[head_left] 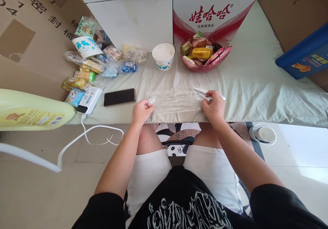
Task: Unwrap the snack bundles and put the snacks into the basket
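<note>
A clear plastic bag (175, 100) lies flat near the front edge of a cloth-covered table (251, 85). My left hand (141, 111) pinches the bag's left end. My right hand (213, 106) presses on its right end, next to a white plastic utensil (202, 90) lying just beyond the fingers. Behind the bag stand a white paper bowl (163, 56) and a red basket (202, 67) full of wrapped snacks.
A black phone (119, 96) and a white power bank (89, 100) with a cable lie to the left. Loose snack packets (94, 65) pile up at the far left. Cardboard boxes (212, 13) line the back. A yellow bottle (30, 111) is at the left edge, a paper cup (265, 134) on the floor.
</note>
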Demonstrator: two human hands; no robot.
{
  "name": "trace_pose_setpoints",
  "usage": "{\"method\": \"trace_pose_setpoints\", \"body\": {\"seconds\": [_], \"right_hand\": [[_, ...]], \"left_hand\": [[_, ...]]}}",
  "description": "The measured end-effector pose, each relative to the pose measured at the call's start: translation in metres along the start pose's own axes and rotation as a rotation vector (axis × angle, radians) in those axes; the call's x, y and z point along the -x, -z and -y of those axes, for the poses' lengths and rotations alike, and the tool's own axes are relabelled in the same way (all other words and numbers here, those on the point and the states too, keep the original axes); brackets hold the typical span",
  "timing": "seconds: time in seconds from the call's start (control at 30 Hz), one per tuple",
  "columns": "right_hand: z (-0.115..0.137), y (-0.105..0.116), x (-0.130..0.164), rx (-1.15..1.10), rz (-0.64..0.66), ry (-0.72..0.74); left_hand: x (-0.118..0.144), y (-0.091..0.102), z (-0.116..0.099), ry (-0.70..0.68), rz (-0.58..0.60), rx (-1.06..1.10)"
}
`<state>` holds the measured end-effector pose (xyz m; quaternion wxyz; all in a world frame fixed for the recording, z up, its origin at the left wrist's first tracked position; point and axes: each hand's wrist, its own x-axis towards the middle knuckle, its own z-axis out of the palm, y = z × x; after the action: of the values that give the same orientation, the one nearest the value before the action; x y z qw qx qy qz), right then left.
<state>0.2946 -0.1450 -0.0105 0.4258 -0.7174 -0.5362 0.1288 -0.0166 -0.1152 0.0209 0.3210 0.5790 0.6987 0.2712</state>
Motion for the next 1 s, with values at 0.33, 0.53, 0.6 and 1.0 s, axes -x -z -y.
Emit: {"method": "trace_pose_setpoints", "body": {"seconds": [0.33,0.53,0.6,1.0], "right_hand": [[0.002,-0.006,0.008,0.304,0.124,0.334],[0.003,-0.009,0.009,0.336,0.133,0.341],[0.003,-0.009,0.009,0.337,0.127,0.336],[-0.002,0.003,0.004,0.053,0.007,0.283]], "left_hand": [[0.005,-0.003,0.017,-0.255,-0.226,-0.064],[0.015,0.005,0.024,-0.538,-0.422,-0.001],[0.028,-0.001,0.010,-0.692,-0.325,-0.078],[0.064,-0.078,-0.038,-0.838,0.286,-0.400]]}}
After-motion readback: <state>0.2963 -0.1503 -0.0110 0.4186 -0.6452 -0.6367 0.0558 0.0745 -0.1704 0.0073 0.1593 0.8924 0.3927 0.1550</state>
